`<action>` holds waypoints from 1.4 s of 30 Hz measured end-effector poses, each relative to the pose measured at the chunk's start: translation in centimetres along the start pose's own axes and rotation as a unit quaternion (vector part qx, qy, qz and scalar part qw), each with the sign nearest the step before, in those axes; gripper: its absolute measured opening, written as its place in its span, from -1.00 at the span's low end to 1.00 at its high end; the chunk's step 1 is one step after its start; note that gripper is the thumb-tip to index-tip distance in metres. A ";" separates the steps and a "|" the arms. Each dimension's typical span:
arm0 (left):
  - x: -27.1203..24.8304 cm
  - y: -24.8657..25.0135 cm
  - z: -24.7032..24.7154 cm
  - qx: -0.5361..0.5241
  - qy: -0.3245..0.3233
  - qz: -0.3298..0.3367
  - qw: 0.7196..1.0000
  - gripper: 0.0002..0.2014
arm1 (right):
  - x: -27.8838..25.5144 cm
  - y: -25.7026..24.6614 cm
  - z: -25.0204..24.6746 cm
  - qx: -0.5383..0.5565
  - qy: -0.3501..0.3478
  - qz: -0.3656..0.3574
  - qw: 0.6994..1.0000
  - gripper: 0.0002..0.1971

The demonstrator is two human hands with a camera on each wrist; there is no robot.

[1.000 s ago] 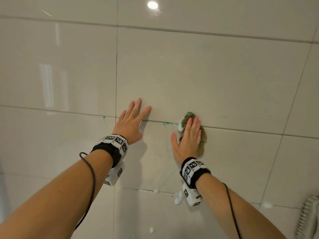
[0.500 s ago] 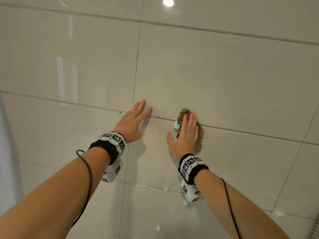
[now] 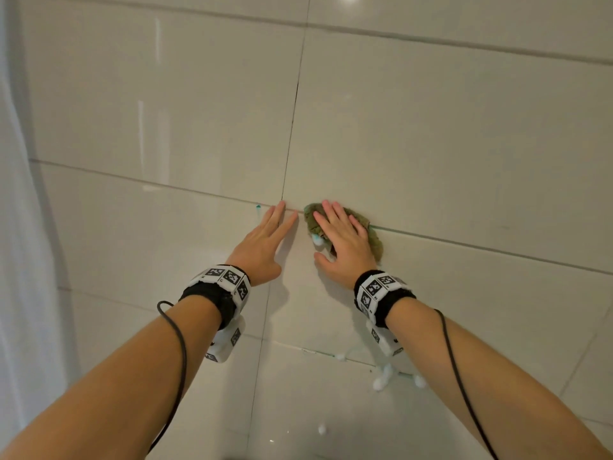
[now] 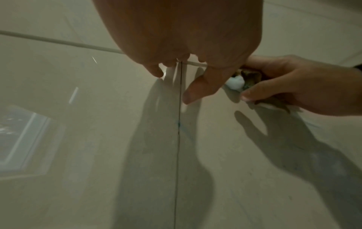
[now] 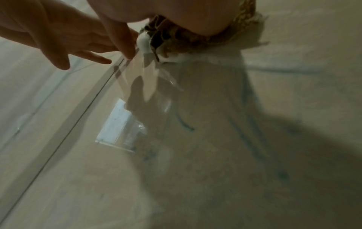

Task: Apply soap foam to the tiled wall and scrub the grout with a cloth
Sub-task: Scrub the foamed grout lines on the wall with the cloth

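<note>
hands: 2 in head view, both flat on the tiled wall (image 3: 431, 134)
left hand (image 3: 262, 242): fingers straight and together, holding nothing; palm toward the tile, fingertips at the crossing of the vertical and horizontal grout lines
right hand (image 3: 345, 242): fingers straight and spread, pressing the cloth (image 3: 373, 235) against the wall; thumb out to the left on bare tile
cloth: 1, green-brown, bunched; sits on the horizontal grout line (image 3: 481, 245) just right of the crossing; edges stick out past the fingertips and on the right of the palm
hand spacing: close, not touching; cloth's left edge just beside the left fingertips
soap foam: 1 white blob (image 3: 317, 240) at the cloth's lower left edge near the right thumb, also seen in the left wrist view (image 4: 236, 82) and the right wrist view (image 5: 144, 41); a cluster of blobs (image 3: 381, 380) lower down below the right wrist, about 3; 1 small dab (image 3: 321, 429) near the bottom
teal marks: 1 fleck (image 3: 257, 206) on the horizontal grout line left of the left hand; faint teal smears on the tile in the right wrist view
wrist bands: 2, black with square-code markers, 1 per wrist (image 3: 219, 287) (image 3: 381, 293)
cables: 2, 1 along each forearm
</note>
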State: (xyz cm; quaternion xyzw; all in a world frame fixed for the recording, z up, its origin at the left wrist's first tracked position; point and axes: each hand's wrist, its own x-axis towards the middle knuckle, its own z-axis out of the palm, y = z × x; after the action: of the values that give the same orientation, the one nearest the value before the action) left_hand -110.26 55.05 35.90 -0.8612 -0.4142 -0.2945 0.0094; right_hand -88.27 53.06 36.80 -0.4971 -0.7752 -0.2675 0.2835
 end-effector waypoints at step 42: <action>-3.9 2.9 8.5 -0.014 -0.026 -0.058 0.998 0.08 | -7.5 5.6 2.5 -0.077 -0.042 -0.247 0.965 -0.51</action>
State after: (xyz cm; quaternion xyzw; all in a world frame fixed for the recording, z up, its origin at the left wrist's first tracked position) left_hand -105.80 52.59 27.54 -0.8431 -0.4594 -0.2779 -0.0302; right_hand -80.96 52.13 30.50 -0.3211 -0.8624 -0.3670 0.1361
